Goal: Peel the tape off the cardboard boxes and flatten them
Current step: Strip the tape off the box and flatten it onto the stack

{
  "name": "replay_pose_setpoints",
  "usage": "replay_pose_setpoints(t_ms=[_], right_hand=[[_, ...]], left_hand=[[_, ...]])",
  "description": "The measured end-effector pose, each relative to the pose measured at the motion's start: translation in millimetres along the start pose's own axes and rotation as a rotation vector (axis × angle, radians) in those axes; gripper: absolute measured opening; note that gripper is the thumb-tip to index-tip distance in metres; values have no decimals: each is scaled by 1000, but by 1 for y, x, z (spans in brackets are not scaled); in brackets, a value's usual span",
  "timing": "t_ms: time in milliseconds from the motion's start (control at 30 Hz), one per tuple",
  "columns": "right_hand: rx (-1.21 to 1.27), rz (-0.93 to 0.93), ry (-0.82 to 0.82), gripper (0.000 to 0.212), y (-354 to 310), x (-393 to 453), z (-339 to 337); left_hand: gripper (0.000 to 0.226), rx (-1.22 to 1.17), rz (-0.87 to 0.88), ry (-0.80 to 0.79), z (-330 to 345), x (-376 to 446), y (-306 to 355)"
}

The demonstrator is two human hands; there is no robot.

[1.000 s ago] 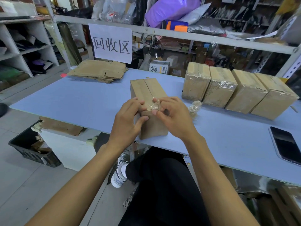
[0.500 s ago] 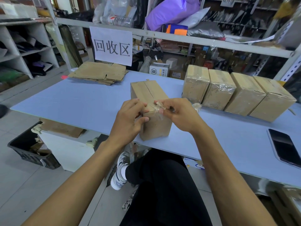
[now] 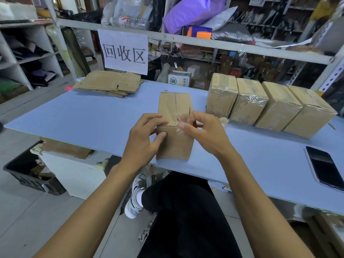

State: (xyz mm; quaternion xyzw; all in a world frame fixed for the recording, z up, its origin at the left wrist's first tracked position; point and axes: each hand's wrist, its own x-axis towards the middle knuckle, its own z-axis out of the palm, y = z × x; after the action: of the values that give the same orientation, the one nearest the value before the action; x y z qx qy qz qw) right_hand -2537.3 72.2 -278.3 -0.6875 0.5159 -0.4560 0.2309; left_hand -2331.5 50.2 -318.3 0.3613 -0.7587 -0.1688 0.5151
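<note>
A long pale-blue table (image 3: 93, 123) spans the room in front of metal shelving, with a white paper sign (image 3: 124, 51) hanging from the shelf rail above its far edge. Far left on the table lies a stack of flattened cardboard (image 3: 108, 83); far right, four taped boxes (image 3: 270, 104) stand side by side, touching, wrapped in glossy clear film. Near the table's front edge, at centre, stands the cardboard box (image 3: 175, 127) being worked, its top flaps closed with the seam running away from the seated person. The left hand (image 3: 143, 138) braces this box on its left side, fingers curled over the top edge and thumb pressed against the near face. The right hand (image 3: 202, 133) hovers at the box's upper right corner, thumb and forefinger pinching a crumpled strip of clear tape (image 3: 181, 121) lifted off the near end of the seam. A dark phone (image 3: 324, 167) lies face up at the right end of the table. Just behind the right hand sits a small wad of clear tape (image 3: 224, 121), beside the nearest taped box.
</note>
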Motion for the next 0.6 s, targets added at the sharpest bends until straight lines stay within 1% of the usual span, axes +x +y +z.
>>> replay_pose_setpoints(t_ms=[133, 233, 300, 367, 533, 600], right_hand=[[20, -46, 43, 44, -6, -15, 13], [-111, -98, 150, 33, 2, -16, 27], [-137, -86, 183, 27, 4, -14, 28], [-99, -67, 142, 26, 5, -12, 20], [2, 14, -30, 27, 4, 3, -4], [73, 48, -49, 24, 4, 5, -6]], left_hand=[[19, 19, -37, 32, 4, 7, 3], [16, 9, -41, 23, 3, 10, 4], [16, 3, -45, 3, 1, 10, 4], [14, 13, -33, -25, -1, 12, 3], [12, 30, -29, -102, -7, 21, 4], [13, 39, -35, -133, -10, 25, 5]])
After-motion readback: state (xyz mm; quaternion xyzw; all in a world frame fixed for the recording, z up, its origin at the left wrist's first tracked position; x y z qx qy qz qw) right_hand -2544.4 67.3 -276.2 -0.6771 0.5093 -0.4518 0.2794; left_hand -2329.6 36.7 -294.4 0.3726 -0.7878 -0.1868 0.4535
